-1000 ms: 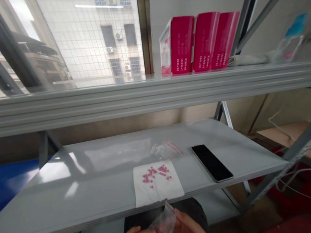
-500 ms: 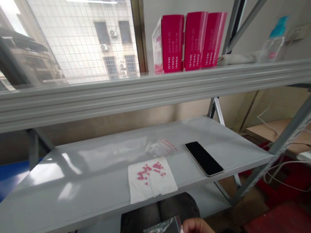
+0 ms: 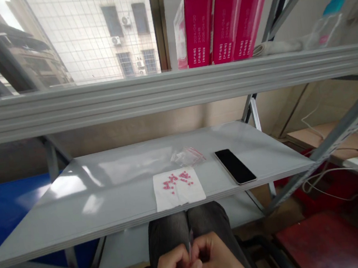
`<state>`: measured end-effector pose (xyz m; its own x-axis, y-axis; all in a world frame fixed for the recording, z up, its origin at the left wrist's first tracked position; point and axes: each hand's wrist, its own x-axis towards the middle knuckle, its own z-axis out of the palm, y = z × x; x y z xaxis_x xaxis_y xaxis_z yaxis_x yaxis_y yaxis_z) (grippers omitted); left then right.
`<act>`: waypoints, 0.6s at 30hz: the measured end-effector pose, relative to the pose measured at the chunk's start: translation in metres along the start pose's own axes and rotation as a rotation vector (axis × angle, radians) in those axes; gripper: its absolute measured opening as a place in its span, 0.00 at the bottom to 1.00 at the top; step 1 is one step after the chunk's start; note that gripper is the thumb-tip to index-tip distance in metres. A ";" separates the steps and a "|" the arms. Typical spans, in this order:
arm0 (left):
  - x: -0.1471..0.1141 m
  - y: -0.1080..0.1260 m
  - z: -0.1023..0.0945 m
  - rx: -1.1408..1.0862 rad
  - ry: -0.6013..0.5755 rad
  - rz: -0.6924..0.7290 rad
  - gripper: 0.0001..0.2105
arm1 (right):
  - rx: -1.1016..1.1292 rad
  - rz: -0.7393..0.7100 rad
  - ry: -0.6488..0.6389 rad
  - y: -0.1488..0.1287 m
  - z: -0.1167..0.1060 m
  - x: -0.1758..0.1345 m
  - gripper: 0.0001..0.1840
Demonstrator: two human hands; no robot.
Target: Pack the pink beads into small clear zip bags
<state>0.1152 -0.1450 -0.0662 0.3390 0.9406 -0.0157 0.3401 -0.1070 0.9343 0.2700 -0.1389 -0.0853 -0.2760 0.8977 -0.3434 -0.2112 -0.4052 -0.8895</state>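
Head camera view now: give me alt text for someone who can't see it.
A person's left hand and right hand hold a thin piece of clear plastic above their lap. Beyond, on a grey shelf, small pink pieces lie on a white tissue, clear bagging behind it and a phone to the right.

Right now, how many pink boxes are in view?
3, in a row on the upper shelf: left box, nearest the window frame; middle box; right box. More could be hidden behind.
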 end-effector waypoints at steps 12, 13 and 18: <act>0.003 0.017 0.000 -0.057 -0.197 -0.168 0.15 | 0.006 0.034 -0.165 -0.005 -0.009 -0.010 0.23; 0.004 0.015 0.000 -0.018 -0.201 -0.152 0.13 | 0.004 0.034 -0.179 -0.005 -0.011 -0.011 0.23; 0.004 0.009 0.005 0.258 -0.119 -0.011 0.07 | -0.138 -0.008 -0.112 -0.010 -0.014 -0.019 0.17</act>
<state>0.1235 -0.1438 -0.0596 0.4293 0.8996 -0.0809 0.5510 -0.1898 0.8126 0.2906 -0.1499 -0.0742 -0.3791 0.8727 -0.3076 -0.0856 -0.3641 -0.9274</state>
